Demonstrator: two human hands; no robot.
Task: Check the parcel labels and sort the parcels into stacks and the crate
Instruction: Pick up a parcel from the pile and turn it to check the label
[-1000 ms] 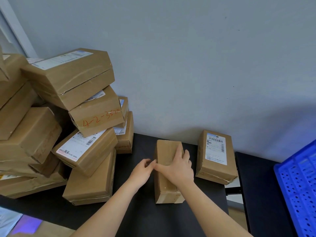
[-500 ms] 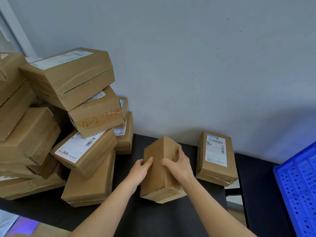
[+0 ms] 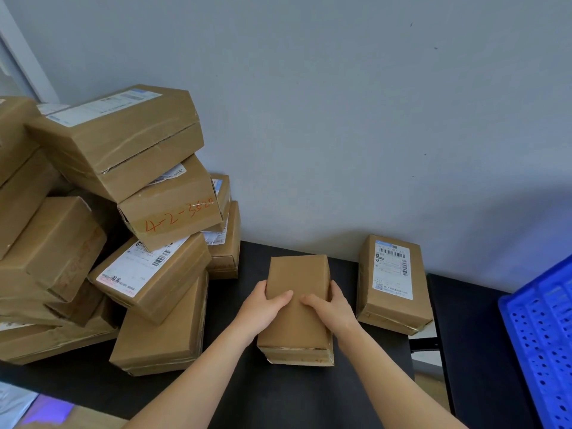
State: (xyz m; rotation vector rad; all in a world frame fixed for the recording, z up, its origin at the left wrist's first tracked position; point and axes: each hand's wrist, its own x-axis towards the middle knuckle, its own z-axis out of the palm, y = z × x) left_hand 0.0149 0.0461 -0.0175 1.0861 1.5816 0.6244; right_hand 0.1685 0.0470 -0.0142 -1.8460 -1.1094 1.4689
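We hold a plain brown rectangular cardboard parcel point(image 3: 297, 274) between both hands, over the middle of the black table top point(image 3: 278, 397). The left hand point(image 3: 263, 308) grips its left long edge, thumb laid across the upper face, fingers wrapped round the side; the right hand point(image 3: 332, 308) grips the right long edge in the same manner; the two thumbs nearly meet. Whether the parcel's near end rests on the table top we cannot tell.

Just to its right, apart from it, a second brown cardboard parcel with a white barcode label point(image 3: 393, 292) lies flat, label up, near the grey wall point(image 3: 340, 119). At the left, a loose heap of brown cardboard parcels point(image 3: 55, 252) leans against the wall; one parcel with red handwriting point(image 3: 173, 212) sits tilted in it. A blue perforated plastic crate point(image 3: 541, 335) stands at the far right, well apart from the held parcel.
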